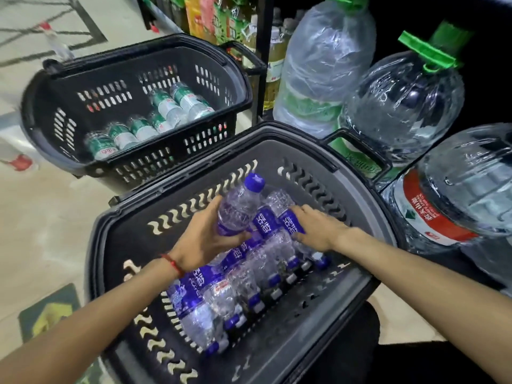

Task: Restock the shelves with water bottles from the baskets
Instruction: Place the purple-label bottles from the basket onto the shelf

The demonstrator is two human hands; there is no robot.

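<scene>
Purple-capped bottle (238, 213) in left hand (203, 241), right hand (315, 228) on bottles (249, 286)

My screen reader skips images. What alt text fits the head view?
A person's left hand grips a purple-capped water bottle above a dark basket of similar bottles, while the right hand lies on another bottle there. A second basket behind holds green-labelled bottles; large water jugs stand at right.
</scene>
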